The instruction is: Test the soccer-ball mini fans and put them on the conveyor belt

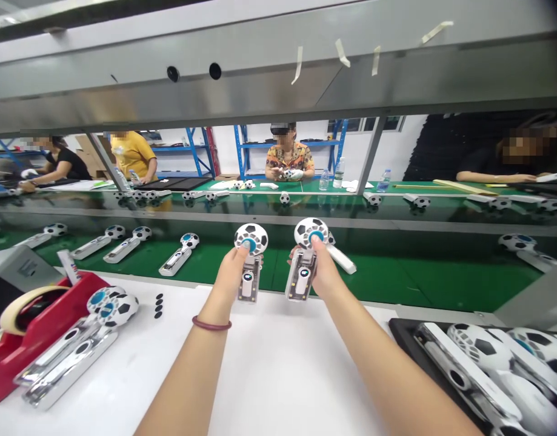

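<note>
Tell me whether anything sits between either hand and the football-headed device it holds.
Nothing visible. The left hand grips its device directly, as the right hand does the other. A third device lies beyond on the green surface.

The forearms [373,345] are bare, a thin maroon band [211,326] circling the left wrist [218,307].

Centre of frame: two ball-headed devices [250,264] [302,261], smooth white-and-black plastic heads, handles faced in clear, shiny plastic. Behind them: green belt [396,263], smooth, glossy, reflective. Lower centre: tabletop [269,363], smooth, matt white. Lower left: tape dispenser [37,327], glossy red plastic. Top: overhead beam [269,91], grey metal, dull sheen.
</note>
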The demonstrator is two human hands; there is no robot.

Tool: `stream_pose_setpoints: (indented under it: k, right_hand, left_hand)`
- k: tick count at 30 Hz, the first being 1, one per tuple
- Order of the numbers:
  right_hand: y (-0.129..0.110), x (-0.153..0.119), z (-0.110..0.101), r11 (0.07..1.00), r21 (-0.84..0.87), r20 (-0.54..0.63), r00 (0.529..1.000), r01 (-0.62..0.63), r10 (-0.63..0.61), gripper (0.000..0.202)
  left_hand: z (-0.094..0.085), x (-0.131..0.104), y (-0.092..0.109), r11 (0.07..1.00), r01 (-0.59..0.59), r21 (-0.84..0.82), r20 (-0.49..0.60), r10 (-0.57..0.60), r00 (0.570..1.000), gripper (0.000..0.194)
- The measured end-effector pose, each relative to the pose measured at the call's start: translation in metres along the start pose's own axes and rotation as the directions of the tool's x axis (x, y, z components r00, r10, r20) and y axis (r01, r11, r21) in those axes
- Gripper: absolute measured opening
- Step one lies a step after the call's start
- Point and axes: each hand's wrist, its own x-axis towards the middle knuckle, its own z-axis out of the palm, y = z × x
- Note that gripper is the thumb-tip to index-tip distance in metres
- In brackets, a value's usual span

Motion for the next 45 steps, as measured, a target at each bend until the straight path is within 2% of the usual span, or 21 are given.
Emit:
stream_pose_setpoints:
  k: [3,7,11,13,14,17,20,25,33,40,45]
  right_hand:
    - [0.029,-0.002,-0.014,0.991,-0.127,0.018,0.999,0.044,-0.042,0.05]
    - [0.047,-0.007,-0.036,0.964,-0.253,0.139,0.989,0.08,-0.045,0.053]
    - [0.053,-0.015,-0.047,0.923,-0.379,0.212,0.964,-0.069,0.159,0.058]
    - [0.06,-0.017,-0.048,0.932,-0.333,0.176,0.962,-0.142,0.21,0.054]
    - [0.063,-0.017,-0.048,0.95,-0.26,0.138,0.967,-0.172,0.213,0.052]
    - [0.068,-0.015,-0.048,0.968,-0.008,-0.003,0.968,-0.251,0.251,0.05]
    - [0.065,-0.015,-0.047,0.959,0.088,-0.018,0.962,-0.27,0.273,0.049]
    - [0.061,-0.018,-0.047,0.952,0.072,0.06,0.954,-0.299,0.295,0.06]
    - [0.057,-0.02,-0.048,0.929,0.041,0.115,0.925,-0.368,0.362,0.05]
    - [0.056,-0.02,-0.05,0.925,0.022,0.176,0.912,-0.38,0.371,0.049]
    - [0.055,-0.02,-0.05,0.926,0.026,0.172,0.914,-0.377,0.367,0.052]
  left_hand:
    - [0.003,0.005,-0.015,0.999,-0.034,-0.029,0.128,0.038,0.991,0.05]
    - [0.003,0.01,-0.05,0.994,-0.007,-0.112,0.189,0.028,0.982,0.048]
    - [-0.002,0.005,-0.079,0.979,0.168,-0.112,0.385,-0.113,0.916,0.059]
    - [-0.002,0.001,-0.086,0.954,0.255,-0.157,0.416,-0.17,0.893,0.054]
    - [-0.001,-0.001,-0.089,0.937,0.291,-0.192,0.399,-0.196,0.895,0.049]
    - [0.004,-0.005,-0.091,0.881,0.38,-0.28,0.309,-0.293,0.905,0.037]
    - [0.007,-0.007,-0.088,0.851,0.427,-0.307,0.316,-0.332,0.889,0.033]
    - [0.005,-0.011,-0.079,0.86,0.43,-0.275,0.434,-0.288,0.854,0.047]
    - [0.007,-0.015,-0.076,0.893,0.411,-0.184,0.42,-0.307,0.854,0.051]
    - [0.008,-0.015,-0.075,0.896,0.406,-0.18,0.428,-0.3,0.853,0.058]
    - [0.006,-0.015,-0.074,0.886,0.432,-0.17,0.447,-0.321,0.835,0.064]
